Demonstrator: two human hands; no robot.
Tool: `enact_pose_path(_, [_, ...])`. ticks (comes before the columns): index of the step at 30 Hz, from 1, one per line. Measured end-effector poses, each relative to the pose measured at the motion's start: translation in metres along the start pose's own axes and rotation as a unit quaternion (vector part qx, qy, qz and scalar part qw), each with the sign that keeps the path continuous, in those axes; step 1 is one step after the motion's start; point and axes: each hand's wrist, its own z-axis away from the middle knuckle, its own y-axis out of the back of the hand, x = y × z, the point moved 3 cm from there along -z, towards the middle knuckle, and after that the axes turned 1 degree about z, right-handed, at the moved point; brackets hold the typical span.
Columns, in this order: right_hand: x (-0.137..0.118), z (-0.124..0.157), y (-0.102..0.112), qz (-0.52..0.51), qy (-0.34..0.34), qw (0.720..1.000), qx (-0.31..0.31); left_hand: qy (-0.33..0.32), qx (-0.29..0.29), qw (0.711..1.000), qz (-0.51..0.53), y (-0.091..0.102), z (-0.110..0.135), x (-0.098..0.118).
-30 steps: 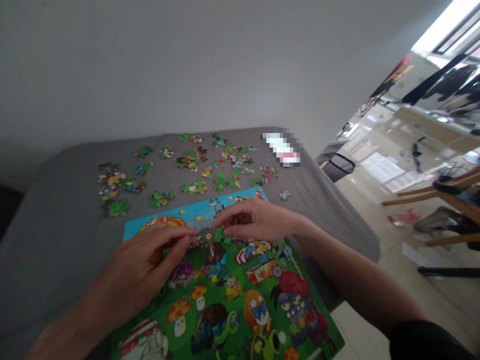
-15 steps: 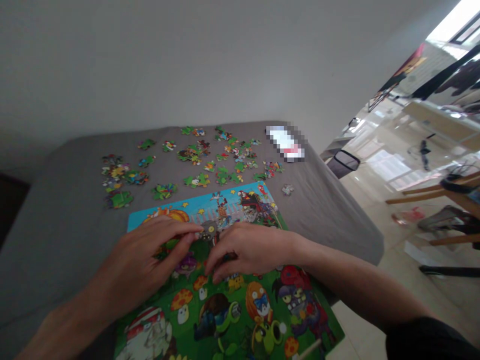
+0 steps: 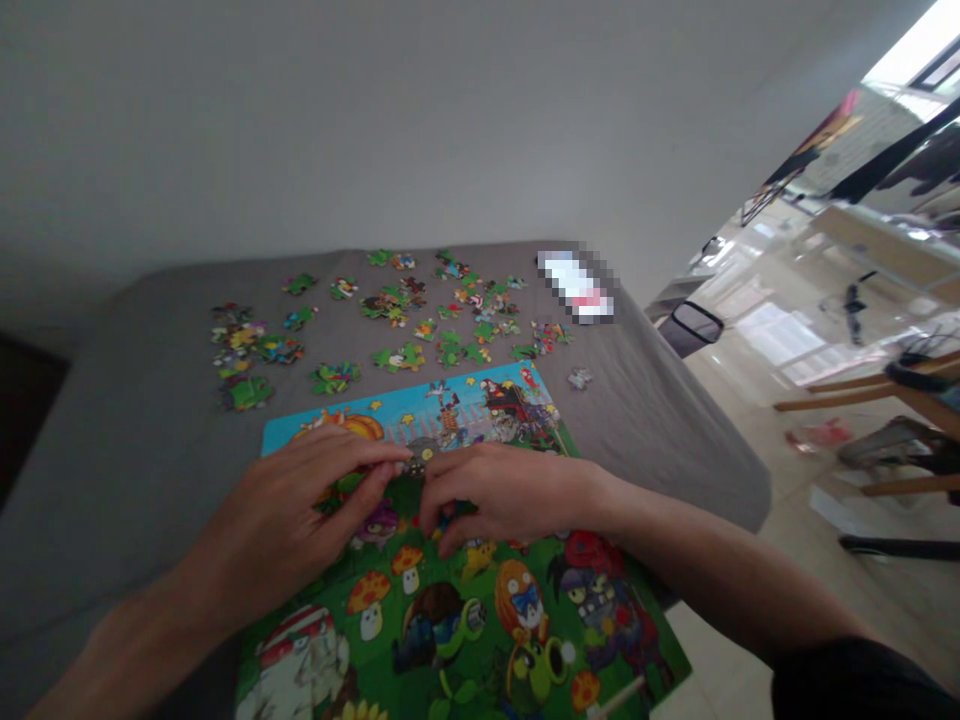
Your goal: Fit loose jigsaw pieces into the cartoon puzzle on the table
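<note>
The grey jigsaw piece (image 3: 420,456) lies on the puzzle board (image 3: 465,400), where the blue band meets the green, between the hands. The left hand (image 3: 300,510) comes in from 9 o'clock, its index fingertip at the piece's edge; the right hand (image 3: 510,495) comes from 3 o'clock, fingers curled down just beside it. Neither hand is clearly nearer, and whether they pinch it I cannot tell — its long axis is too small to read. Loose pieces (image 3: 390,330) lie toward 12 o'clock on the grey cloth cover (image 3: 135,400).

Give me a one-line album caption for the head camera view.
Left hand and right hand meet over a cartoon jigsaw puzzle on grey fabric, loose pieces beyond.
</note>
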Motion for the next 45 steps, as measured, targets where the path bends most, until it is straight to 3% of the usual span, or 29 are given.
enact_pose_path(6, [0.004,0.016,0.02,0.025,0.001,0.998,0.055,-0.01,-0.055,0.998,0.002,-0.014,0.005,0.0])
enact_pose_path(10, [0.005,0.019,0.017,0.098,-0.007,0.993,0.058,-0.029,-0.084,0.996,-0.009,-0.021,0.007,0.004])
enact_pose_path(16, [0.002,0.013,0.005,0.124,-0.007,0.991,0.044,-0.018,-0.066,0.997,-0.031,-0.019,0.011,-0.002])
enact_pose_path(28, [0.003,0.013,0.007,0.113,-0.003,0.992,0.047,-0.03,-0.054,0.998,-0.032,-0.016,0.008,-0.001])
enact_pose_path(39, [0.005,0.015,0.007,0.105,-0.013,0.994,0.037,-0.037,-0.118,0.992,-0.029,-0.024,0.014,-0.004])
enact_pose_path(45, [0.001,0.014,0.008,0.103,-0.017,0.994,0.037,-0.037,-0.116,0.991,-0.059,-0.029,0.02,-0.007])
